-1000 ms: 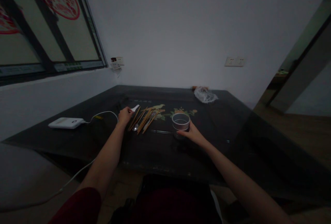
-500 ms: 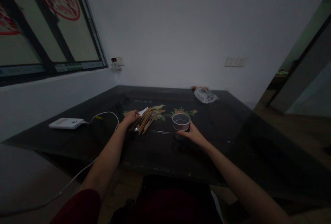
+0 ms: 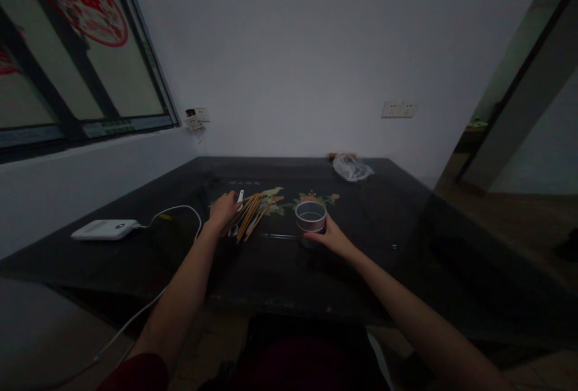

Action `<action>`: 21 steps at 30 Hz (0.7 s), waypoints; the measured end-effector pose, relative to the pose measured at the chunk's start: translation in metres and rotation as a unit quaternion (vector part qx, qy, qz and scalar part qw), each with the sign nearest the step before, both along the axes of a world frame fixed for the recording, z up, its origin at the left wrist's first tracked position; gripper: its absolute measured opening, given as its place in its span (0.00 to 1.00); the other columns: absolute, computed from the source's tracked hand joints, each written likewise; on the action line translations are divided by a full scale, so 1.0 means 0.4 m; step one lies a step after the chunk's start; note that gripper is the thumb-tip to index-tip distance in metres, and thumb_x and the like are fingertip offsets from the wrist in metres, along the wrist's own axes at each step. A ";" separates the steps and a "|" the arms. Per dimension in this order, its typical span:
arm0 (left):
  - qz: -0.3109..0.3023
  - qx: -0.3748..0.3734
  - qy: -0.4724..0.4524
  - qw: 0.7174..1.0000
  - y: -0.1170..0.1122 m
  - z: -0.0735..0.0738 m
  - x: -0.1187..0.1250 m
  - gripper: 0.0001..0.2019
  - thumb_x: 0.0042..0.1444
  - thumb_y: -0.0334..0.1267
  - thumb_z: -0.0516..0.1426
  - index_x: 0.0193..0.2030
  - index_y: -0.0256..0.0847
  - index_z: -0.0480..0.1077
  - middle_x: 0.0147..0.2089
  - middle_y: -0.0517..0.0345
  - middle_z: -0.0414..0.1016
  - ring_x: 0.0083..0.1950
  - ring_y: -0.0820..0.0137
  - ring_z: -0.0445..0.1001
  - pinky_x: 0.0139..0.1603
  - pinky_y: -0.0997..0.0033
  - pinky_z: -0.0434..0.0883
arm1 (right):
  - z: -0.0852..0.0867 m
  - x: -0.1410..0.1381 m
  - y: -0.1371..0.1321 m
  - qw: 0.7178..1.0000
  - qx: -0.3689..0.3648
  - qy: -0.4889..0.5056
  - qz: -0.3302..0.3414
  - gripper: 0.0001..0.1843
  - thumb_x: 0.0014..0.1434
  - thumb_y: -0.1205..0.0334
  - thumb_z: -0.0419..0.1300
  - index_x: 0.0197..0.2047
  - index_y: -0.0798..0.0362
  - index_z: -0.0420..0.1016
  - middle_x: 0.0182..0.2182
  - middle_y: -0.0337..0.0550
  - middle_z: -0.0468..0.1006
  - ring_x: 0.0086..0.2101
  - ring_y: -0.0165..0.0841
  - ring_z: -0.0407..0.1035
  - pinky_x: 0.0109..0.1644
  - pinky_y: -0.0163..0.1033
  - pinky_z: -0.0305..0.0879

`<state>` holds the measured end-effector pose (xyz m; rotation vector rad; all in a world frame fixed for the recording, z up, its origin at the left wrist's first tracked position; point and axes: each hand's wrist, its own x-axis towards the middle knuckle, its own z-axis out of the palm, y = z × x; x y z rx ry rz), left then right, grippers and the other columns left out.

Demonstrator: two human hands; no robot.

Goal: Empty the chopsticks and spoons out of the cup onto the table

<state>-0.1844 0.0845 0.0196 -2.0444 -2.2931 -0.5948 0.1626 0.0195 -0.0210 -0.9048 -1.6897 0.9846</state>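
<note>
My left hand (image 3: 222, 211) is closed at the left edge of a loose pile of chopsticks (image 3: 249, 216). Its fingertips pinch a white spoon (image 3: 241, 197), whose handle points up and away from me. Metal spoons (image 3: 233, 231) lie among the chopsticks, partly covered by them. To the right, my right hand (image 3: 332, 237) is wrapped around the right side of an upright round cup (image 3: 310, 225). The cup has a pale rim and looks see-through near its base. Its open top faces up, and I make out nothing inside it.
On the dark, glossy table (image 3: 289, 276) a white power bank (image 3: 106, 229) lies at the left, with a white cable (image 3: 198, 219) running off the front edge. A crumpled clear plastic bag (image 3: 352, 168) sits at the back by the wall. Flowers (image 3: 311, 197) are printed on the tabletop.
The white spoon has turned from slanting right to nearly upright in my left fingers. My right hand stays around the cup. The whole view has shifted slightly.
</note>
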 end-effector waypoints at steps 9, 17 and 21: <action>-0.482 -0.077 -0.276 0.828 -0.127 -0.060 0.340 0.39 0.44 0.44 0.65 0.62 0.39 0.56 0.61 0.44 0.64 0.60 0.59 0.65 0.60 0.58 0.62 | -0.008 -0.016 -0.019 0.999 -0.005 0.018 0.034 0.45 0.50 0.49 0.64 0.64 0.52 0.47 0.59 0.54 0.62 0.59 0.40 0.58 0.64 0.47 0.51; -0.393 -0.005 -0.356 0.848 -0.161 -0.079 0.381 0.41 0.41 0.44 0.66 0.61 0.38 0.56 0.59 0.43 0.66 0.59 0.57 0.65 0.61 0.55 0.61 | 0.003 -0.014 -0.025 0.995 -0.006 0.007 0.096 0.44 0.54 0.41 0.58 0.66 0.49 0.44 0.64 0.51 0.54 0.63 0.40 0.50 0.67 0.49 0.44; -0.294 0.086 -0.349 0.886 -0.105 -0.010 0.299 0.35 0.42 0.46 0.65 0.56 0.36 0.59 0.56 0.42 0.67 0.58 0.57 0.67 0.59 0.55 0.62 | -0.010 -0.019 -0.015 0.995 -0.049 -0.003 0.084 0.41 0.55 0.39 0.55 0.64 0.49 0.50 0.61 0.54 0.59 0.60 0.40 0.56 0.63 0.50 0.54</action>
